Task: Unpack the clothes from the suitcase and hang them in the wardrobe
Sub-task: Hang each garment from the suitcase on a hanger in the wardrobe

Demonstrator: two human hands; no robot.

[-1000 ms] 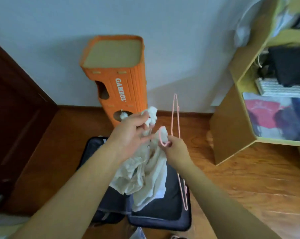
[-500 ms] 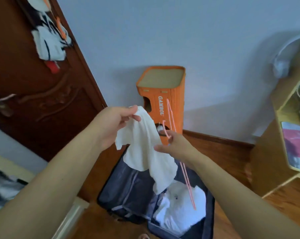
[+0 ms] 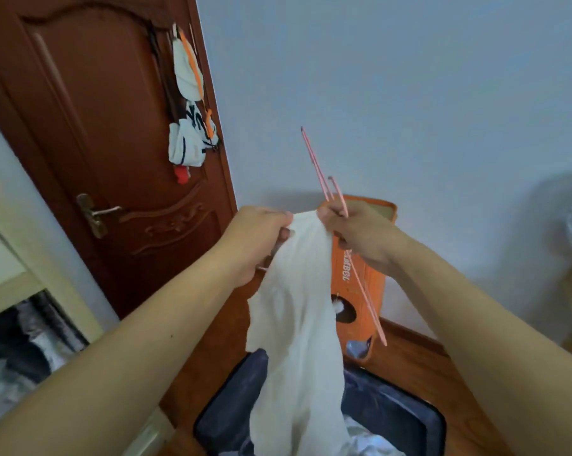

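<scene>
A white garment (image 3: 297, 324) hangs in front of me, held up by its top edge between both hands. My left hand (image 3: 255, 238) grips the left part of that edge. My right hand (image 3: 360, 235) pinches the right part and also holds a pink wire hanger (image 3: 320, 172), which sticks up above the fingers and slants down behind the cloth. Below, the dark open suitcase (image 3: 393, 413) lies on the wooden floor with more white clothing (image 3: 370, 442) inside.
A brown wooden door (image 3: 113, 153) with bags hung on it stands at the left. An orange GAMBOL box (image 3: 360, 281) stands against the wall behind the garment. Shelves with folded dark clothes (image 3: 24, 350) sit at the far left.
My view has swung up and to the left. Both hands have risen and spread the garment's top edge between them, and the hanger now points upward.
</scene>
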